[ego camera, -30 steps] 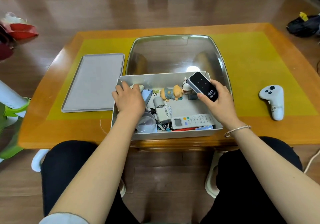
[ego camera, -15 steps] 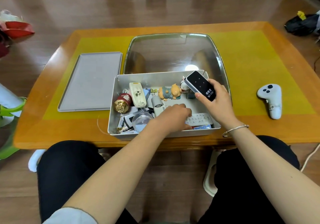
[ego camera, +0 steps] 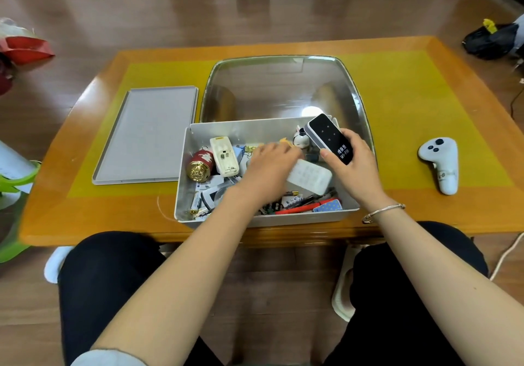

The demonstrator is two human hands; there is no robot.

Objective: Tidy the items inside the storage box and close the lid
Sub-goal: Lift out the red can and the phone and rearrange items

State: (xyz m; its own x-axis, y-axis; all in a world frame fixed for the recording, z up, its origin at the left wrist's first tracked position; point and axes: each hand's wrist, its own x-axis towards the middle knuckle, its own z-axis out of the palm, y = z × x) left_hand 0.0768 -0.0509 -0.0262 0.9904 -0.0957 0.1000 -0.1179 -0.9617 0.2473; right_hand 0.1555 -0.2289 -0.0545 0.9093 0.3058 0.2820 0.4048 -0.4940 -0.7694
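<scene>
The open grey rectangular storage box (ego camera: 283, 132) is sitting at the near edge of the orange wooden bench (ego camera: 397, 88), crowded with small items. Its flat grey rectangular lid (ego camera: 147, 136) is lying on the bench just to the left of the box, well off it. The left hand (ego camera: 269, 167) is reaching into the middle of the box, its fingers curling round a white rectangular remote control (ego camera: 310, 178) and holding it tilted above the clutter; motion blur is softening the grip. The right hand (ego camera: 354, 164) is gripping a black-faced rectangular Wi-Fi device (ego camera: 330, 137) over the box's right far corner. A red cylindrical jar with a gold cap (ego camera: 200, 164) is lying in the left part of the box, touching a cream battery charger (ego camera: 224, 154). A white handheld game controller (ego camera: 441, 163) is resting on the bench, well to the right.
</scene>
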